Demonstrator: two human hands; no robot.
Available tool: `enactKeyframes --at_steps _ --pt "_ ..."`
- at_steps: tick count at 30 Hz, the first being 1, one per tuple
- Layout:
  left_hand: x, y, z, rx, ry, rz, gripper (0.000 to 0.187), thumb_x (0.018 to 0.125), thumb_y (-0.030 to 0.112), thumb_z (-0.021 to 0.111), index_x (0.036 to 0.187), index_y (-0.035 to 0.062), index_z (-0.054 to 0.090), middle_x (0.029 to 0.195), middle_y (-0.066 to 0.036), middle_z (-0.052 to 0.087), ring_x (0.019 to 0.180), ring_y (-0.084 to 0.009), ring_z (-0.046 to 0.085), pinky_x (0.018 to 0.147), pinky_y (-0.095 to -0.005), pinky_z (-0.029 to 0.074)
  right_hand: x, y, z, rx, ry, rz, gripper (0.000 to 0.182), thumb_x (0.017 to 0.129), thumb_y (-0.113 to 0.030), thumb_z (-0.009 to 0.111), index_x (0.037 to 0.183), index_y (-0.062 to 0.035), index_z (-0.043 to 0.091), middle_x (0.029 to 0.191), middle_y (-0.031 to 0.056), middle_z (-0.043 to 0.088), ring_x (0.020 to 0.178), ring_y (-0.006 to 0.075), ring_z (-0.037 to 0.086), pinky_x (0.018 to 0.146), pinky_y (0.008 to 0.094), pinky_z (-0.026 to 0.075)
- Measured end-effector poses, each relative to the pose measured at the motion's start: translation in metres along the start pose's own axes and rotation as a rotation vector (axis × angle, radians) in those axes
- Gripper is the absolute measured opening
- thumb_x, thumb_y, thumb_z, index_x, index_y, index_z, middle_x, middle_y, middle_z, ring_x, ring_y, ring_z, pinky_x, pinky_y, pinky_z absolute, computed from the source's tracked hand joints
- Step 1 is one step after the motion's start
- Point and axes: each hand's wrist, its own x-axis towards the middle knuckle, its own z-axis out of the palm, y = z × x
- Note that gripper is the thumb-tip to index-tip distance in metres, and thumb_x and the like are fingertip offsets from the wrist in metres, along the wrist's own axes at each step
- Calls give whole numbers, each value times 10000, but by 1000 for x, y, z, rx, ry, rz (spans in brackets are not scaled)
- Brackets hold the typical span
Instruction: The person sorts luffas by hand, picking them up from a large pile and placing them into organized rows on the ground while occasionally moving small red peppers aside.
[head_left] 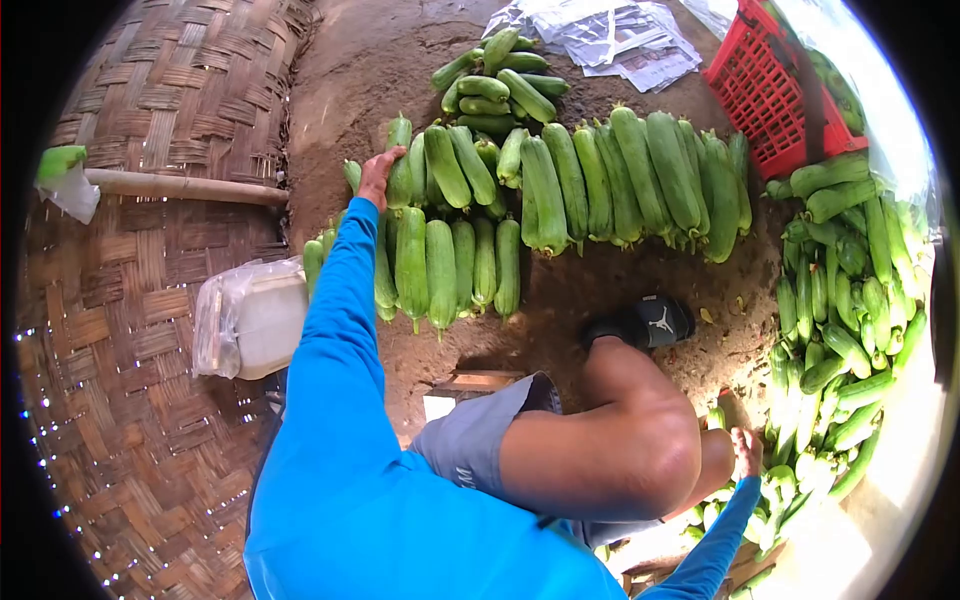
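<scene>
A white leaping-figure logo marks the dark shoe (655, 322) on my foot. Pale lettering runs along my grey shorts (470, 450); I can make out only a W. The print on the paper sheets (640, 45) is too small to read.

My left grip (378, 178) touches a gourd (398, 182) near the left end of the upper row; I cannot tell whether it is clamped. The gourd lies just under my fingers. My right grip (746, 452) is at the edge of the gourd pile (850, 345), its closure unclear to me.
</scene>
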Motion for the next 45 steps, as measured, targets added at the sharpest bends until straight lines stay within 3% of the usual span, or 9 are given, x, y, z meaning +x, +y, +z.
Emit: enactKeyframes --at_steps 5,12,16,18,22,28,31,35,45 --pt "22 0 7 990 83 220 609 817 543 556 1013 -27 638 917 -196 656 821 -339 622 757 -427 469 -19 63 6 24 -18 -146 418 861 -362 657 1118 -40 590 1028 105 629 797 173 611 632 320 509" --pt "96 -51 -39 1008 -455 -60 535 913 452 515 1176 -5 605 1076 -126 655 992 -233 599 851 -366 456 -45 130 49 24 70 -107 433 833 -382 677 1070 -24 617 1008 130 641 837 184 605 669 350 501" --pt "50 -5 1 1566 -236 209 557 877 462 568 1223 25 570 1076 -198 630 978 -312 608 856 -380 473 -17 182 84 7 218 -295 443 817 -393 688 1042 -15 632 997 144 647 860 190 602 690 368 496" --pt "68 -20 -15 1242 -193 834 429 899 379 553 1160 44 606 946 -155 665 883 -287 638 799 -365 493 -61 113 95 -216 423 -242 444 807 -459 651 984 -51 659 792 120 669 699 214 634 651 369 499" --pt "-55 29 158 1284 -212 853 239 924 224 535 1037 38 633 923 -124 662 834 -257 638 735 -357 492 -71 128 119 -13 507 -77 343 859 -355 651 1047 -68 639 803 88 653 667 142 616 590 312 508" --pt "-214 36 409 1164 -1196 1129 159 905 144 544 983 25 615 902 -167 636 806 -335 611 715 -383 476 -82 132 133 144 642 -53 355 866 -367 646 994 -35 649 772 83 646 626 155 625 553 288 512" --pt "-284 2 502 1158 -1547 1240 182 887 202 551 960 47 610 946 -174 627 875 -349 606 740 -427 483 -71 147 141 1224 414 210 374 887 -380 628 980 -18 628 822 53 628 624 147 628 533 272 536" --pt "-357 -64 578 1507 -2034 1499 299 853 334 533 1003 79 578 909 -159 603 872 -358 596 761 -459 482 -60 133 166 1399 373 155 410 879 -414 637 995 -21 609 810 57 616 607 143 623 524 269 532" --pt "-426 -265 613 941 -1659 1722 488 712 429 654 1025 64 573 995 -185 581 919 -358 571 679 -470 478 -68 112 171 1331 266 132 544 849 -503 634 1093 -28 531 844 53 563 644 134 615 531 257 521"
